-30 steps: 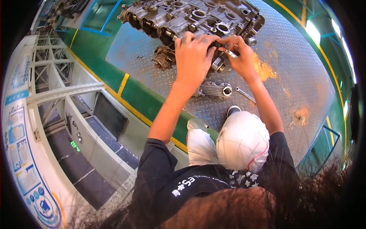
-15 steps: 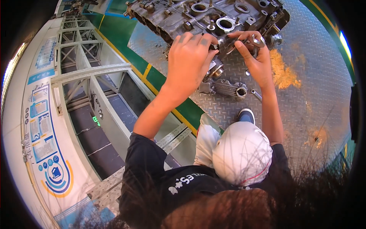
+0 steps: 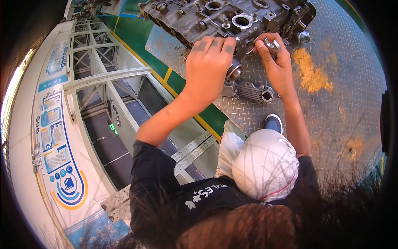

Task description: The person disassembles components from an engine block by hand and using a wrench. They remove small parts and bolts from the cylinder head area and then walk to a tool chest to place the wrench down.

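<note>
A grey metal engine point(image 3: 199, 25), with round ports and studs, lies on the checkered steel plate. My left hand point(image 3: 209, 68) is at its near edge, fingers curled down and closed; whatever they grip is hidden behind the knuckles. To the right, my right hand point(image 3: 278, 62) is closed around a shiny metal spanner point(image 3: 271, 45), pinched between thumb and fingers beside the engine's near side. Its far end cannot be made out. A round metal fitting point(image 3: 235, 71) sticks out just right of my left hand. Below it lies a ribbed grey metal cover point(image 3: 253, 92) with a round hole.
Checkered steel plate point(image 3: 331, 108) with yellow worn patches spreads to the right. A grey steel frame point(image 3: 124, 108) runs along the left, past a yellow floor line point(image 3: 203, 123) and green floor. A white cap point(image 3: 265, 164) and a shoe point(image 3: 273, 123) show below my hands.
The view has shifted slightly. My left hand has turned so its fingers curl down over the engine's edge. My right hand has drawn in a little, still holding the spanner.
</note>
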Tool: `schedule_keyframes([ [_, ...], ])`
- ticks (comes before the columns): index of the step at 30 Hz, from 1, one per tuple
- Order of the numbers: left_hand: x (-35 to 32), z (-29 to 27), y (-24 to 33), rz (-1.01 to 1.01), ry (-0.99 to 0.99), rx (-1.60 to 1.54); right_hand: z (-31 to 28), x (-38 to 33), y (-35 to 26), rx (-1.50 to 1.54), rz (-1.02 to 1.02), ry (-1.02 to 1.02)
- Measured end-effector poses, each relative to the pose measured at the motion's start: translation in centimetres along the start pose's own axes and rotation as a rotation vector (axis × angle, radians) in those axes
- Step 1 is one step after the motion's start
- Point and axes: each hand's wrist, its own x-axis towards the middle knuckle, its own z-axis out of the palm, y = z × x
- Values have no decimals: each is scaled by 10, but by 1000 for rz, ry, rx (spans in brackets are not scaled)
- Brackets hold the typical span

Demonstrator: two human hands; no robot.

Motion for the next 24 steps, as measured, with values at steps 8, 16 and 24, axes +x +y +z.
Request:
schedule_keyframes([
  [8,1,3,16,-91,-86,67,-3,-3,0,-7,-32,35],
  [16,14,-6,13,-269,-137,-90,-7,-1,-1,-1,-16,46],
  [24,4,0,14,-174,-128,-33,-6,-2,4,5,-68,68],
])
